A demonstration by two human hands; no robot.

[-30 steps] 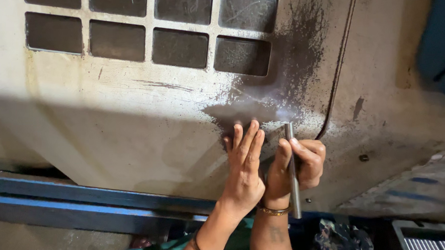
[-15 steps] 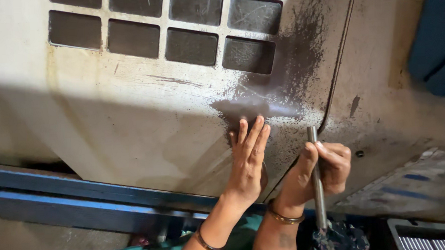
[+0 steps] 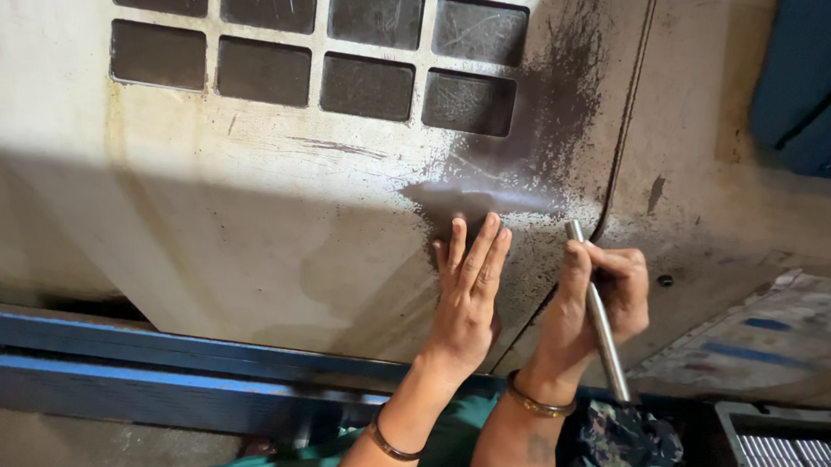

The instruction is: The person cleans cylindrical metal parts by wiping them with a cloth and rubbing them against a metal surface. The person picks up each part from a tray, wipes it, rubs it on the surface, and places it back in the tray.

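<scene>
We press our left hand flat, fingers spread, on the grimy panel while our right hand grips a metal rod just beside those fingers, seemingly poised to scrape next.

Head view: worn on the head, looks down, close on the panel and both hands.
Shared: only one view.

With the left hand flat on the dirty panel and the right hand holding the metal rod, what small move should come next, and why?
Probably bring the metal rod tip onto the dark speckled patch just above the left hand. The right hand grips the rod with its tip beside that patch, and the left hand lies flat on the cream panel.
</scene>
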